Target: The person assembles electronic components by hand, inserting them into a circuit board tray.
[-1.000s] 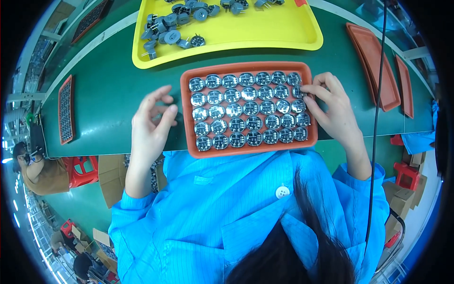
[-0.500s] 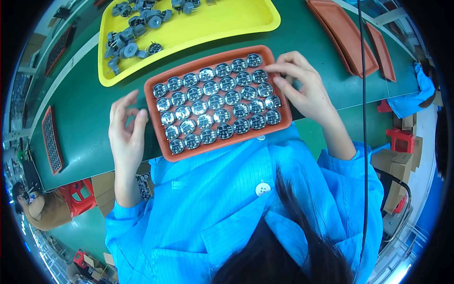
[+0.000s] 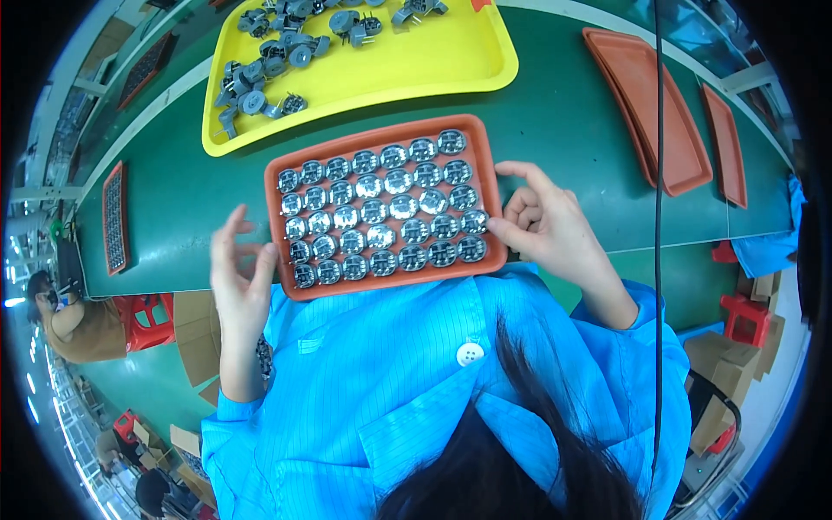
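From the head view I see the right hand (image 3: 555, 225) has gone down the orange tray's (image 3: 485, 178) right side, from the second row's end to the fourth's. That puts its thumb within reach of the last disc in that row. Thumb and forefinger stand apart with nothing between them; I can't tell whether the thumb touches disc or rim. The left hand (image 3: 243, 282) is loosely spread, holding nothing, just beside the left wall, much as before.

The tray sits at the counter's (image 3: 182, 208) near edge, carrying five rows of seven shiny round discs (image 3: 403, 206). Beyond it, I have a yellow tray (image 3: 425, 61) with loose grey round parts (image 3: 300, 55) heaped mostly leftward. A narrow-looking tray (image 3: 126, 247) at far left holds many small dark pieces; stacked orange trays (image 3: 637, 104) lie to the right.
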`<action>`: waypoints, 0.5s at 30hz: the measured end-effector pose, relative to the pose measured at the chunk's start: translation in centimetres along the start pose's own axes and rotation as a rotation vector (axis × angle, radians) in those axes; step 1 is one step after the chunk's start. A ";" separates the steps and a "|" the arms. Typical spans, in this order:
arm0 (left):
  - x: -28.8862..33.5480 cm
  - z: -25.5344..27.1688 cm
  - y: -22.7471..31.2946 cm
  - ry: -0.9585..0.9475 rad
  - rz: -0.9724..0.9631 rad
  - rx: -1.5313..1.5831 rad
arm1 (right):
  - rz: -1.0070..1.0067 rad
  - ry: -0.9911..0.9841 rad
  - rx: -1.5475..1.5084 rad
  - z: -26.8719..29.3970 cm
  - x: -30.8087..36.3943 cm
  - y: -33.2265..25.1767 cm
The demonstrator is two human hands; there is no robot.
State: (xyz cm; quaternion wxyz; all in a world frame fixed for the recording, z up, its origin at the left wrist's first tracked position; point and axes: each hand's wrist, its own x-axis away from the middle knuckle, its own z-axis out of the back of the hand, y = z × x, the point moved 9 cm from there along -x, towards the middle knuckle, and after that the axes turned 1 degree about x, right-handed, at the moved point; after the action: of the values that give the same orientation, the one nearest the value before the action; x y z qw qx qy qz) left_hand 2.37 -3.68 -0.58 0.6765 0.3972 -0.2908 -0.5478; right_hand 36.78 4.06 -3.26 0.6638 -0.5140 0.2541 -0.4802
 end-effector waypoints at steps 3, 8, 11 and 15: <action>-0.7 -0.7 7.8 0.177 -0.327 -0.406 | 0.077 0.044 0.073 1.2 -0.4 -0.9; -0.7 -13.2 15.2 -0.318 -0.660 -0.498 | 0.522 0.102 0.288 0.3 0.0 -3.8; -0.9 -15.1 14.3 -0.374 -0.662 -0.567 | 0.503 0.118 0.275 -0.6 0.4 -3.6; -1.0 -15.4 14.0 -0.363 -0.697 -0.565 | 0.503 0.180 0.276 -0.7 0.1 -3.2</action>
State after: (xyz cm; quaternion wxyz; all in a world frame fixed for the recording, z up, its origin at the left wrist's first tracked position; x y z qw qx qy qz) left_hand 22.05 1.88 3.55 0.4723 0.1696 -0.0937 -0.8599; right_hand 35.07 3.60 -0.55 0.8004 -0.2952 0.3634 -0.3744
